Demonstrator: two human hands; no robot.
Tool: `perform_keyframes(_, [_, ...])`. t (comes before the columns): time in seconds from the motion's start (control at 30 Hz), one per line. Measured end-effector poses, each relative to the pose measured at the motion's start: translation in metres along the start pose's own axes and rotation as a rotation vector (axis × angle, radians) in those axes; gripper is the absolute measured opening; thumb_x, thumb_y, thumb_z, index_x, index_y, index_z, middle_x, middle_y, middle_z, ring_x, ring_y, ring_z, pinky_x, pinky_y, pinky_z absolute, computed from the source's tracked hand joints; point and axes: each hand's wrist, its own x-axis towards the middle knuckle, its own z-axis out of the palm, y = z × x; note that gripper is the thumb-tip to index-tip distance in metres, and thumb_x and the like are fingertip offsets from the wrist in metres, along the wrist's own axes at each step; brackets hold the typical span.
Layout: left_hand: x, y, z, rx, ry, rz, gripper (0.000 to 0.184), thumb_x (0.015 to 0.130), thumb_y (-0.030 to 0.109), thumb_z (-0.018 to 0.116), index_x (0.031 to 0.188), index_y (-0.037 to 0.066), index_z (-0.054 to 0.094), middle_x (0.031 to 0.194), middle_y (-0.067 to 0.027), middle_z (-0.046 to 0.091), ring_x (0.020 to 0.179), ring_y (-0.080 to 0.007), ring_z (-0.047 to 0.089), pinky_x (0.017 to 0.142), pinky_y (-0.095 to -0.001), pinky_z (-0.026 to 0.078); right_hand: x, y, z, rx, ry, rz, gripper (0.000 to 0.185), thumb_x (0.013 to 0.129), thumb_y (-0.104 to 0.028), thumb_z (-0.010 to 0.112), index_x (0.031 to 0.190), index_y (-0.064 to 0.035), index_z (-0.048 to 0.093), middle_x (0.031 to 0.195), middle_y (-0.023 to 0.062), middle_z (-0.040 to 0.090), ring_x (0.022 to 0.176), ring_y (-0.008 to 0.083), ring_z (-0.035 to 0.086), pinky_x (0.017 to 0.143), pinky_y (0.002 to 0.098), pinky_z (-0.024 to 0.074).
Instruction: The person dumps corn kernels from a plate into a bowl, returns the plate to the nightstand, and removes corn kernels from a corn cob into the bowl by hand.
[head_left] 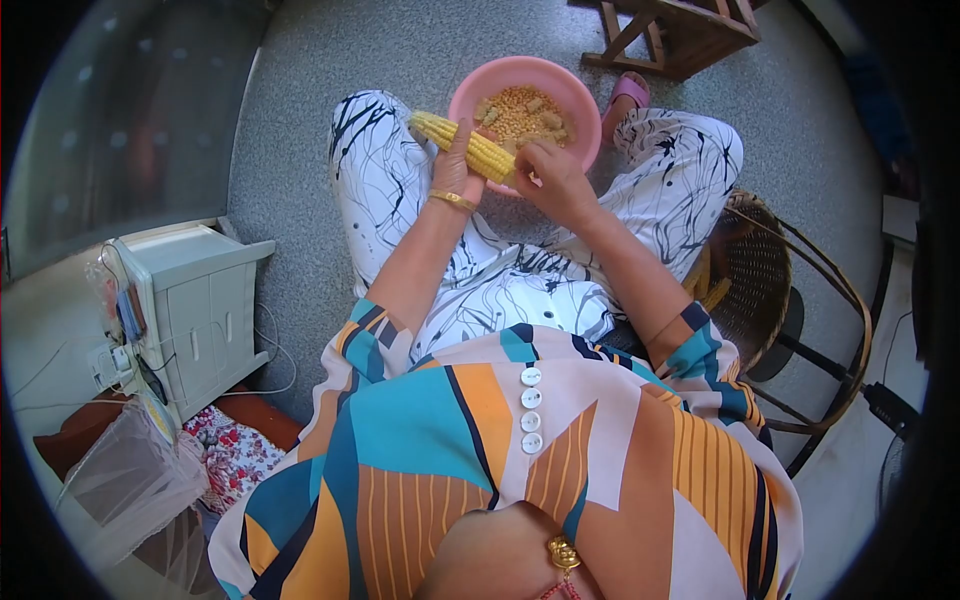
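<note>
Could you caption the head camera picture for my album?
Left hand holding a corn cob, right hand at its end, near a pink basin of loose kernels.

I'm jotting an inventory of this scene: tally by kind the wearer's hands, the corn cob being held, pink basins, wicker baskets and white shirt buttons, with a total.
Hands: 2 (left hand, right hand)
Held corn cob: 1
Pink basin: 1
Wicker basket: 1
White shirt buttons: 4
Total: 9
</note>
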Motion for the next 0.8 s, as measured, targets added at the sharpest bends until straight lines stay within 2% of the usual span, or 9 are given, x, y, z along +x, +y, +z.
perform_keyframes(0.1, [0.000, 0.000, 0.000, -0.001, 0.045, 0.007, 0.035, 0.077, 0.020, 0.066, 0.102, 0.006, 0.047, 0.084, -0.0069, 0.054, 0.080, -0.0203, 0.054, 0.076, -0.0368, 0.047, -0.002, 0.001, 0.001, 0.014, 0.088, 0.035, 0.010, 0.067, -0.001, 0.060, 0.072, -0.0026, 0.052, 0.069, 0.0115, 0.053, 0.062, 0.0265, 0.054, 0.056, 0.0342, 0.0437])
perform_keyframes(0.2, [0.002, 0.001, -0.001, -0.028, 0.039, -0.041, 0.038, 0.074, 0.019, 0.069, 0.101, 0.006, 0.046, 0.088, -0.0089, 0.053, 0.084, -0.0229, 0.053, 0.081, -0.0400, 0.045, 0.002, 0.003, -0.005, 0.098, 0.293, 0.168, 0.009, 0.071, -0.004, 0.062, 0.076, -0.0017, 0.055, 0.070, 0.0092, 0.055, 0.060, 0.0199, 0.056, 0.055, 0.0288, 0.0444])
perform_keyframes(0.3, [0.000, 0.001, 0.000, -0.043, 0.018, -0.076, 0.039, 0.072, 0.018, 0.070, 0.100, 0.007, 0.046, 0.088, -0.0097, 0.054, 0.086, -0.0239, 0.053, 0.084, -0.0414, 0.044, 0.005, 0.005, -0.013, 0.174, 0.402, 0.393, 0.011, 0.074, -0.008, 0.064, 0.079, -0.0010, 0.057, 0.069, 0.0055, 0.058, 0.059, 0.0115, 0.056, 0.055, 0.0232, 0.0441])
perform_keyframes(0.4, [-0.002, 0.002, 0.002, -0.049, -0.013, -0.097, 0.039, 0.072, 0.017, 0.071, 0.100, 0.007, 0.046, 0.087, -0.0095, 0.054, 0.086, -0.0235, 0.053, 0.085, -0.0411, 0.044, 0.002, 0.024, -0.008, 0.310, 0.460, 0.488, 0.013, 0.076, -0.011, 0.064, 0.081, -0.0005, 0.059, 0.069, 0.0029, 0.060, 0.060, 0.0074, 0.055, 0.056, 0.0212, 0.0441])
perform_keyframes(0.6, [-0.002, 0.002, 0.001, -0.045, -0.021, -0.112, 0.038, 0.072, 0.016, 0.070, 0.100, 0.007, 0.046, 0.086, -0.0092, 0.055, 0.087, -0.0231, 0.054, 0.085, -0.0414, 0.044, 0.002, 0.032, -0.006, 0.424, 0.476, 0.620, 0.013, 0.076, -0.012, 0.063, 0.082, -0.0005, 0.060, 0.070, 0.0016, 0.061, 0.061, 0.0065, 0.055, 0.057, 0.0205, 0.0442])
perform_keyframes(0.7, [-0.001, 0.002, 0.001, -0.053, -0.011, -0.115, 0.038, 0.072, 0.015, 0.070, 0.100, 0.007, 0.046, 0.087, -0.0095, 0.055, 0.087, -0.0234, 0.054, 0.085, -0.0417, 0.043, 0.002, 0.036, -0.003, 0.385, 0.492, 0.586, 0.013, 0.077, -0.012, 0.062, 0.084, -0.0006, 0.061, 0.072, 0.0020, 0.061, 0.063, 0.0063, 0.055, 0.059, 0.0210, 0.0444])
perform_keyframes(0.8, [-0.001, 0.003, 0.000, -0.060, -0.009, -0.119, 0.037, 0.072, 0.014, 0.069, 0.100, 0.006, 0.046, 0.087, -0.0097, 0.055, 0.087, -0.0237, 0.054, 0.085, -0.0416, 0.043, 0.000, 0.046, 0.001, 0.429, 0.482, 0.639, 0.014, 0.078, -0.011, 0.060, 0.086, -0.0008, 0.062, 0.074, 0.0024, 0.061, 0.065, 0.0062, 0.055, 0.060, 0.0214, 0.0445])
